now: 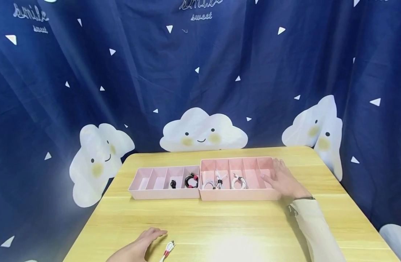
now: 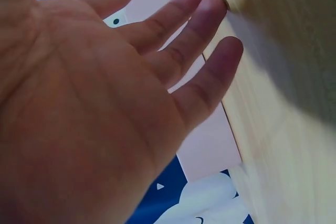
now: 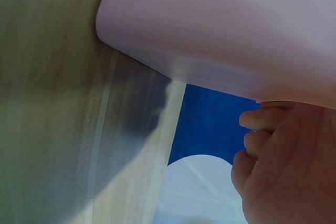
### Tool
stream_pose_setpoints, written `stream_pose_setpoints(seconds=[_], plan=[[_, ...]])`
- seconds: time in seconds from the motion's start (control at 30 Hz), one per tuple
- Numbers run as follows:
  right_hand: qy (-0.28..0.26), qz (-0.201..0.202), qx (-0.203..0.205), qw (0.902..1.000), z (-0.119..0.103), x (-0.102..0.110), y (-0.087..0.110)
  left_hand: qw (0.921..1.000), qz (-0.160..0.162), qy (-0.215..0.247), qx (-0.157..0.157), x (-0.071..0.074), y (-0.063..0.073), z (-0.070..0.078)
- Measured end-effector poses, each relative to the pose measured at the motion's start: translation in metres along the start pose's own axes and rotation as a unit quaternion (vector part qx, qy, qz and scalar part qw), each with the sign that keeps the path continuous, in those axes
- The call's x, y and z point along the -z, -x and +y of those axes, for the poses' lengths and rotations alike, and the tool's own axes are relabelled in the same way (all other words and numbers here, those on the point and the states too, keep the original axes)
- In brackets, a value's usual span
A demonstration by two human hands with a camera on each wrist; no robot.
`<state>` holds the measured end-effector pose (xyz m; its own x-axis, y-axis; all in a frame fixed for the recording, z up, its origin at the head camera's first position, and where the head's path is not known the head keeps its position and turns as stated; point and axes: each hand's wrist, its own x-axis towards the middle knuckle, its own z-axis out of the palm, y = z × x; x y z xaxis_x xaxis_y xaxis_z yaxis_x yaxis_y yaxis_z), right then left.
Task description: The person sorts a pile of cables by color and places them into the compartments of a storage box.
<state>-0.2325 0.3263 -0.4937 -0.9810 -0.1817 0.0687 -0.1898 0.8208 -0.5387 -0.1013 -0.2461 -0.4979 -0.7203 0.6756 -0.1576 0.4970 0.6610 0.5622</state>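
Note:
My right hand (image 1: 287, 182) is at the right end of the pink divided box (image 1: 239, 195), thumb over the rim of the last compartment and fingers along the outside, gripping that end. In the right wrist view its fingers (image 3: 257, 142) lie bent beside the box wall (image 3: 210, 30); the thumb is hidden there. Three bundled white cables (image 1: 240, 182) lie in separate compartments of this box. Low over the table, my left hand (image 1: 139, 245) holds nothing, its fingers spread and relaxed. Just right of it lies a white cable (image 1: 168, 248) with a red tie, partly cut off by the frame.
A paler pink divided box (image 1: 165, 194) stands against the pink box's left end. It holds a small black cable (image 1: 173, 184) and a coiled black cable (image 1: 191, 180) with red ties. The wooden table (image 1: 200, 214) ends before a dark blue curtain (image 1: 200, 83) with clouds.

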Motion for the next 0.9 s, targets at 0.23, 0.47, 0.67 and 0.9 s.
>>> stream_pose_setpoints(seconds=[0.23, 0.47, 0.67, 0.9], plan=[[-0.002, 0.005, 0.005, 1.0000, -0.001, 0.000, -0.001, 0.9962, -0.030, 0.005, 0.082, -0.002, -0.003, 0.008], [-0.004, 0.003, 0.007, 1.0000, 0.001, 0.000, 0.000, 0.9932, -0.027, -0.002, 0.114, -0.004, -0.007, 0.013], [-0.005, 0.004, 0.006, 1.0000, 0.001, 0.000, -0.001, 0.9931, -0.018, -0.009, 0.115, -0.004, -0.011, 0.016], [-0.002, 0.002, 0.001, 1.0000, -0.001, 0.000, 0.000, 0.9948, -0.009, -0.026, 0.098, -0.006, -0.014, 0.017]])
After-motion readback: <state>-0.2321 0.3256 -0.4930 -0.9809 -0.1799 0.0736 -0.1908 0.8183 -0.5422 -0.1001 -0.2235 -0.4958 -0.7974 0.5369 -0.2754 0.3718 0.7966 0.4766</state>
